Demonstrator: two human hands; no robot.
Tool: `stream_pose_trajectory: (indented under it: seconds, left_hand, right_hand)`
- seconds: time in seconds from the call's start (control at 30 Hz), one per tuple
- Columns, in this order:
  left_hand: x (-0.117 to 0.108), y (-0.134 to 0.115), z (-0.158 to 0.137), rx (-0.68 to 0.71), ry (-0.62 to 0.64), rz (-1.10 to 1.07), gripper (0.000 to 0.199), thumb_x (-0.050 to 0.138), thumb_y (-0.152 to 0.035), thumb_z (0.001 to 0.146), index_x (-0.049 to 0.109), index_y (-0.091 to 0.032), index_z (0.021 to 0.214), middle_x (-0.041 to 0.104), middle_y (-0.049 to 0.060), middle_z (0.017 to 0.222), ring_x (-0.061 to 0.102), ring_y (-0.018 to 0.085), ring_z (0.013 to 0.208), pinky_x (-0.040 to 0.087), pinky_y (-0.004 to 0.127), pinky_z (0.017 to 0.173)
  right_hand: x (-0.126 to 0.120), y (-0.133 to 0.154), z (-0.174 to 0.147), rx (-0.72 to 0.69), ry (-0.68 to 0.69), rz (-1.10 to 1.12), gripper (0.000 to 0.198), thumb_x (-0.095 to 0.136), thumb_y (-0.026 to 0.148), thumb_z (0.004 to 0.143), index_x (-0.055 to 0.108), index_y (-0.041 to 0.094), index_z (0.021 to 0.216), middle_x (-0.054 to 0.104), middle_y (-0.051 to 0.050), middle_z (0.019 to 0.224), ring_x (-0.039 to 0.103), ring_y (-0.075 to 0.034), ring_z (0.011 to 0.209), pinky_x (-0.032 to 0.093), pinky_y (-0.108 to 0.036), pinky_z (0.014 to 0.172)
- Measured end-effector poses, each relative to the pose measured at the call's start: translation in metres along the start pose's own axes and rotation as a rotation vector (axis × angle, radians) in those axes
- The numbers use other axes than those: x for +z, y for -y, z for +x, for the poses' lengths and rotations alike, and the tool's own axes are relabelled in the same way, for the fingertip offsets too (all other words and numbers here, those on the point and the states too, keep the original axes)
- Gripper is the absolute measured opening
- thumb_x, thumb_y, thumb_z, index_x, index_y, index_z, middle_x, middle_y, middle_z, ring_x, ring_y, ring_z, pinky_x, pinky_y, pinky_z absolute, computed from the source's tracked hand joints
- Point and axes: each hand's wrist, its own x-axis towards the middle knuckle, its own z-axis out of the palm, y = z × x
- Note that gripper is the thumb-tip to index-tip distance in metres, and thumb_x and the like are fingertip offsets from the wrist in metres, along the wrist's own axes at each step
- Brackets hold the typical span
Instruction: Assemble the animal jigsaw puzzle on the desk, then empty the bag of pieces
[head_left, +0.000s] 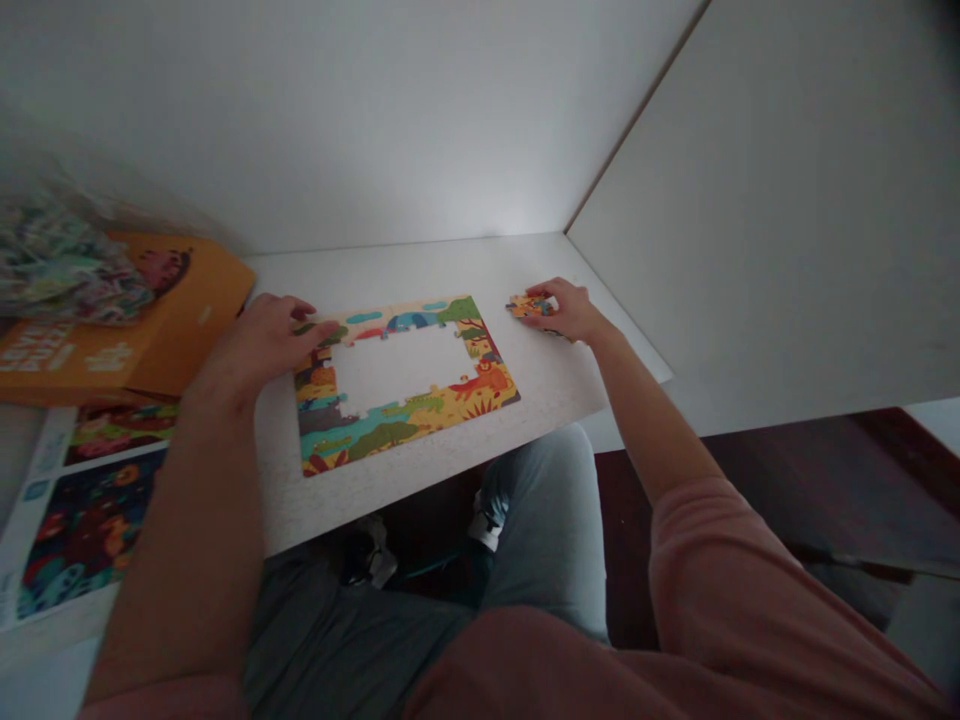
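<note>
A jigsaw puzzle border with a colourful animal scene lies flat on the white tabletop. It forms a joined frame around a bare middle, its inner edges notched. My left hand rests at its upper left corner, thumb and fingers apart, with the thumb over the edge. To the right of the border, my right hand has its thumb and fingers around a small pile of loose puzzle pieces on the table. The fingers hide part of that pile, so I cannot tell how many pieces are in it.
At the left, an orange puzzle box carries a clear bag of mixed pieces. A printed picture sheet lies partly under the box. White wall stands behind the table, and a white panel rises at the right.
</note>
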Motion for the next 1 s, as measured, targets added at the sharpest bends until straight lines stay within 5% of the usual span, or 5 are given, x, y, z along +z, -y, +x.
stream_pose_trajectory:
  seconds: [0.23, 0.4, 0.57, 0.77, 1.0]
  left_hand:
    - [0.004, -0.002, -0.007, 0.047, -0.124, -0.173, 0.030, 0.082, -0.052, 0.116, 0.075, -0.023, 0.124, 0.074, 0.010, 0.134, 0.067, 0.026, 0.103, 0.061, 0.049, 0.118]
    - [0.011, -0.006, -0.005, 0.161, -0.225, -0.401, 0.054, 0.099, -0.065, 0.100, 0.080, -0.030, 0.137, 0.078, 0.010, 0.138, 0.069, 0.024, 0.091, 0.066, 0.045, 0.093]
    - [0.020, -0.016, -0.010, 0.336, -0.282, -0.442, 0.087, 0.113, -0.065, 0.086, 0.078, -0.033, 0.159, 0.081, 0.011, 0.146, 0.073, 0.022, 0.094, 0.069, 0.040, 0.088]
    - [0.025, -0.034, -0.020, 0.526, -0.244, -0.371, 0.076, 0.117, -0.060, 0.090, 0.083, -0.032, 0.151, 0.082, 0.009, 0.143, 0.078, 0.021, 0.096, 0.070, 0.040, 0.093]
    - [0.023, -0.033, -0.021, 0.502, -0.267, -0.322, 0.058, 0.113, -0.049, 0.093, 0.083, -0.032, 0.139, 0.083, 0.006, 0.143, 0.079, 0.021, 0.095, 0.071, 0.040, 0.096]
  right_hand:
    - [0.008, 0.020, 0.006, -0.131, -0.232, 0.127, 0.051, 0.091, 0.058, 0.097, 0.089, 0.031, 0.141, 0.089, -0.020, 0.150, 0.082, -0.051, 0.144, 0.060, -0.076, 0.131]
    - [0.016, 0.120, 0.031, -0.403, -0.204, 0.188, 0.063, 0.091, 0.062, 0.106, 0.084, 0.037, 0.163, 0.086, -0.016, 0.161, 0.076, -0.052, 0.152, 0.055, -0.076, 0.134]
    - [0.043, 0.202, 0.031, -0.594, -0.074, 0.130, 0.068, 0.088, 0.074, 0.114, 0.077, 0.042, 0.173, 0.079, -0.015, 0.172, 0.066, -0.055, 0.166, 0.045, -0.079, 0.140]
    - [0.067, 0.207, 0.016, -0.652, -0.026, 0.120, 0.065, 0.083, 0.076, 0.118, 0.077, 0.042, 0.174, 0.079, -0.015, 0.170, 0.068, -0.055, 0.162, 0.045, -0.078, 0.139]
    - [0.068, 0.202, 0.018, -0.598, -0.057, 0.130, 0.081, 0.082, 0.086, 0.114, 0.072, 0.039, 0.179, 0.079, -0.018, 0.169, 0.068, -0.058, 0.160, 0.047, -0.082, 0.137]
